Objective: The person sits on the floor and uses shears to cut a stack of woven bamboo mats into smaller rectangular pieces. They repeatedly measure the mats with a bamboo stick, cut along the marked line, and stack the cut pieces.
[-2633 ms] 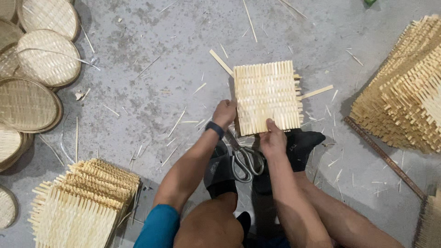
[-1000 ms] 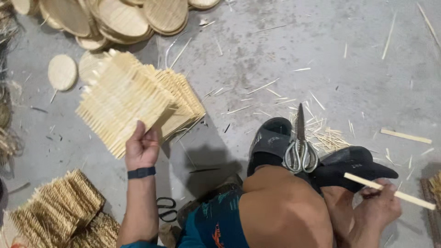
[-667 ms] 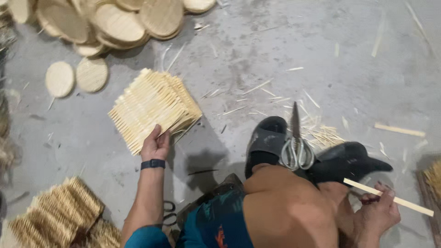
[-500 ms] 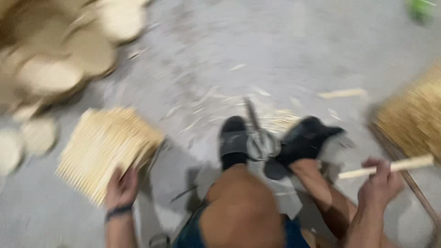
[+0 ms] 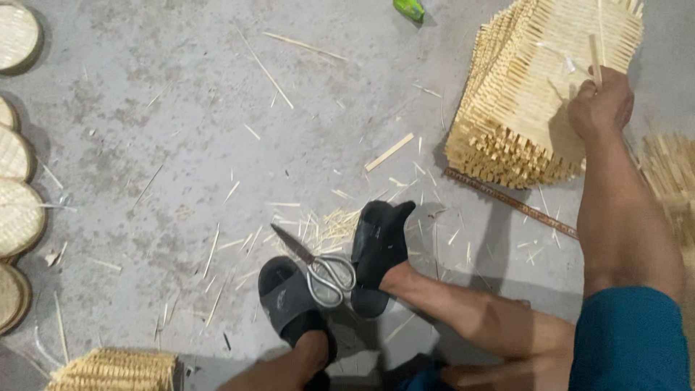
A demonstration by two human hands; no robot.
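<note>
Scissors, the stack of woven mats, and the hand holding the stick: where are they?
scissors [image 5: 327,271], head view, on the looped handles.
stack of woven mats [image 5: 521,94], head view, on the top mat's weave.
right hand [image 5: 599,108], head view, on the back of the hand gripping a thin stick [image 5: 595,59].

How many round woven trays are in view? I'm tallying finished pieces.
5, all cut by the left edge: top corner, a sliver, then, and the lowest. More may lie outside the frame.
</note>
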